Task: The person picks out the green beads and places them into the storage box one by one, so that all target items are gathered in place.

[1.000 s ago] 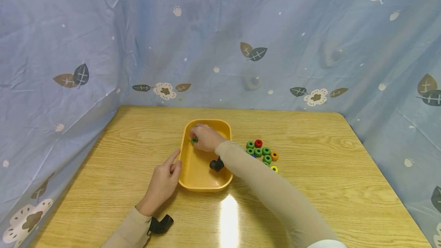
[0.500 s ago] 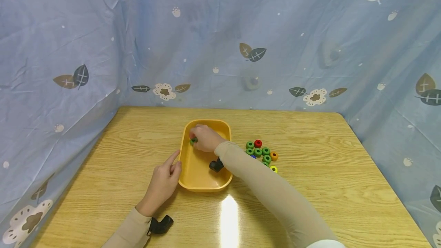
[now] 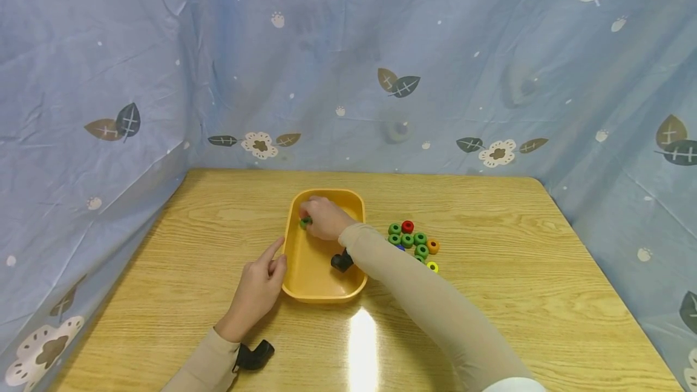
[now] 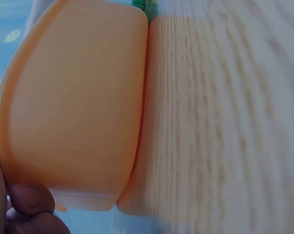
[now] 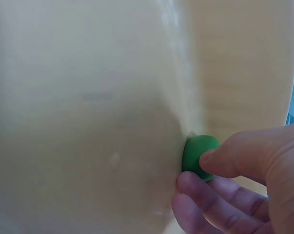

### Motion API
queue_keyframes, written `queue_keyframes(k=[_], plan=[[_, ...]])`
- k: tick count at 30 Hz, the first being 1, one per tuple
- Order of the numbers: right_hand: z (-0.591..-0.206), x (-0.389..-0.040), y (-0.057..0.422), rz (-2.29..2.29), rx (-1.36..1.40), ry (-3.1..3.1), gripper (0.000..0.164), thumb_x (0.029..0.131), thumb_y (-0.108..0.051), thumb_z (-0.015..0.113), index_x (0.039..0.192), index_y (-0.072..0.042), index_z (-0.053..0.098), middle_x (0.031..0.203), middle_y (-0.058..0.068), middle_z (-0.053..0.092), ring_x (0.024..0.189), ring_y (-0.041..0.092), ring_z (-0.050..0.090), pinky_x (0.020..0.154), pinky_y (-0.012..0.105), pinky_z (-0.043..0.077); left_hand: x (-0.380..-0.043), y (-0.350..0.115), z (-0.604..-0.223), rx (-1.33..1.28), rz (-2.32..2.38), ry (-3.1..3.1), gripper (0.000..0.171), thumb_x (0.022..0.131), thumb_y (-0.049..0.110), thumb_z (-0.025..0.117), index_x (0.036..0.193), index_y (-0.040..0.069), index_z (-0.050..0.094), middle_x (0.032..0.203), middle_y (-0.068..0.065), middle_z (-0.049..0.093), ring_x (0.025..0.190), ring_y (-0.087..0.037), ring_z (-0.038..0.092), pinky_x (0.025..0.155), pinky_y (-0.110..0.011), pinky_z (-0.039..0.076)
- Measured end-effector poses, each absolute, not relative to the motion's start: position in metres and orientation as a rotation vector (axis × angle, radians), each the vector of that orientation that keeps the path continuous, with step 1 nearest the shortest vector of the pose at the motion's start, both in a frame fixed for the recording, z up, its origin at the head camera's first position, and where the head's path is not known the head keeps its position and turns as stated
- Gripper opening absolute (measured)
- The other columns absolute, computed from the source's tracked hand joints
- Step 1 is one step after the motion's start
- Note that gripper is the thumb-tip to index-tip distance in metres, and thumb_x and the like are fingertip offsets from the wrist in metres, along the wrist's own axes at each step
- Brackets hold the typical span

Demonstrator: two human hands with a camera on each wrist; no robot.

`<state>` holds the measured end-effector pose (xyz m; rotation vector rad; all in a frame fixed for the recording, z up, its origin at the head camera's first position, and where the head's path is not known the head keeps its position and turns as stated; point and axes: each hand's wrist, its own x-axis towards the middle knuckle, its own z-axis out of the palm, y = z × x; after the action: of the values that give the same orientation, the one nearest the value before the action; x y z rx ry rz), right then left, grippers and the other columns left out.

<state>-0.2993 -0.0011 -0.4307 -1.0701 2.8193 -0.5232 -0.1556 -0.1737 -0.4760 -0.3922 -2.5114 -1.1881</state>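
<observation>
Curtain point(image 3: 337, 47): lt blue, leaf/flower print, fills bkgd behind table and runs down both sides.

Table point(image 3: 517, 295): lt wood grain, rounded far corners, bright glare strip at front just R of ctr.

R sleeve point(image 3: 432, 307): beige, comes in from lower R, crosses table and goes over tray's R rim. L sleeve point(image 3: 202, 363): same color, less of it in view, lower L.

Tray point(image 3: 313, 280): orange-yellow, rounded corners, flat on table approx ctr, long sides running near-to-far.

L hand point(image 3: 257, 288): outside tray, L side. Index straight, thumb spread apart from it, both tips at L rim. Contact only as far as pics show; can't tell if thumb hooks over rim. L wrist view has fingertips low at edge of frame, by tray's outer wall.

R hand point(image 3: 327, 218): inside tray, far-L part. Thumb + fingertips pinched on green bead point(image 5: 199, 157), thumb right on its side, other fingers bent below.

Wrist units: black, one per wrist. L unit point(image 3: 255, 356) over table, R unit point(image 3: 342, 261) over tray floor.

Bead pos: in tray, low at floor/wall join, L side.

Loose beads on table just R of tray: several green beads point(image 3: 408, 240) bunched, red bead point(image 3: 408, 227) at far end, orange bead point(image 3: 432, 247) on R edge, yellow bead point(image 3: 432, 267) nearest, blue bead point(image 3: 400, 248) partly behind R sleeve.
</observation>
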Motion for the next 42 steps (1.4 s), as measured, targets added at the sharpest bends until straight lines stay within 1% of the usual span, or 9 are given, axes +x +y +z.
queue_keyframes(k=[4,9,16,18,20,27,31,37,42], plan=[[-0.430,-0.299,-0.001,-0.534,-1.061,2.823,0.014,0.097,-0.010,0.072,0.111,-0.008,0.074,0.107,0.008,0.067,0.090,0.017,0.062,0.080,0.024,0.053,-0.156,-0.174,-0.478,-0.382,-1.186,-2.513,0.041,0.105,0.003,0.056,0.143,-0.009,0.056,0.052,0.018,0.027,0.045,0.010,0.015,0.045,-0.015,0.020],[-0.424,-0.295,0.003,-0.566,-1.068,2.815,0.015,0.098,-0.012,0.073,0.112,-0.007,0.074,0.108,0.009,0.067,0.090,0.019,0.064,0.079,0.027,0.055,-0.156,-0.174,-0.477,-0.388,-1.186,-2.499,0.040,0.104,0.002,0.057,0.143,-0.009,0.057,0.053,0.018,0.027,0.046,0.009,0.015,0.047,-0.015,0.020],[-0.411,-0.290,0.012,-0.675,-1.053,2.828,0.025,0.096,-0.015,0.075,0.120,-0.006,0.073,0.118,0.009,0.070,0.108,0.024,0.068,0.095,0.035,0.056,-0.158,-0.175,-0.476,-0.366,-1.194,-2.519,0.041,0.104,0.003,0.056,0.144,-0.008,0.057,0.053,0.016,0.029,0.046,0.006,0.018,0.047,-0.017,0.022],[-0.405,-0.289,0.015,-0.718,-1.059,2.827,0.026,0.096,-0.013,0.075,0.121,-0.005,0.073,0.119,0.011,0.070,0.109,0.026,0.067,0.095,0.037,0.055,-0.158,-0.176,-0.476,-0.364,-1.197,-2.519,0.041,0.105,0.003,0.056,0.144,-0.008,0.056,0.054,0.015,0.030,0.046,0.006,0.018,0.047,-0.017,0.022],[-0.401,-0.287,0.019,-0.748,-1.077,2.829,0.026,0.096,-0.012,0.075,0.121,-0.003,0.073,0.118,0.013,0.069,0.106,0.027,0.067,0.093,0.037,0.056,-0.158,-0.176,-0.475,-0.369,-1.195,-2.512,0.041,0.104,0.003,0.056,0.143,-0.009,0.057,0.054,0.015,0.030,0.046,0.006,0.019,0.046,-0.017,0.022],[-0.394,-0.281,0.029,-0.788,-1.094,2.849,0.027,0.095,-0.011,0.075,0.120,-0.003,0.073,0.116,0.012,0.068,0.081,0.018,0.067,0.079,0.031,0.057,-0.158,-0.176,-0.475,-0.377,-1.183,-2.484,0.039,0.103,0.001,0.056,0.141,-0.009,0.058,0.054,0.016,0.030,0.046,0.008,0.019,0.044,-0.016,0.023],[-0.391,-0.277,0.036,-0.790,-1.081,2.877,0.026,0.095,-0.012,0.075,0.120,-0.005,0.073,0.117,0.012,0.069,0.082,0.018,0.066,0.080,0.033,0.057,-0.158,-0.176,-0.474,-0.362,-1.189,-2.490,0.040,0.103,0.001,0.056,0.142,-0.009,0.058,0.055,0.016,0.031,0.047,0.008,0.020,0.045,-0.016,0.023],[-0.389,-0.266,0.048,-0.833,-1.073,2.907,0.024,0.095,-0.012,0.075,0.118,-0.005,0.073,0.115,0.011,0.067,0.091,0.026,0.069,0.080,0.034,0.056,-0.157,-0.175,-0.475,-0.371,-1.193,-2.482,0.040,0.103,0.001,0.057,0.142,-0.010,0.058,0.054,0.016,0.030,0.048,0.007,0.018,0.047,-0.016,0.022],[-0.386,-0.251,0.064,-0.897,-1.097,2.933,0.020,0.095,-0.011,0.073,0.115,-0.008,0.073,0.114,0.010,0.068,0.089,0.023,0.068,0.077,0.031,0.055,-0.156,-0.175,-0.477,-0.386,-1.200,-2.478,0.041,0.103,0.000,0.057,0.142,-0.010,0.057,0.054,0.017,0.028,0.048,0.008,0.017,0.047,-0.015,0.022]])
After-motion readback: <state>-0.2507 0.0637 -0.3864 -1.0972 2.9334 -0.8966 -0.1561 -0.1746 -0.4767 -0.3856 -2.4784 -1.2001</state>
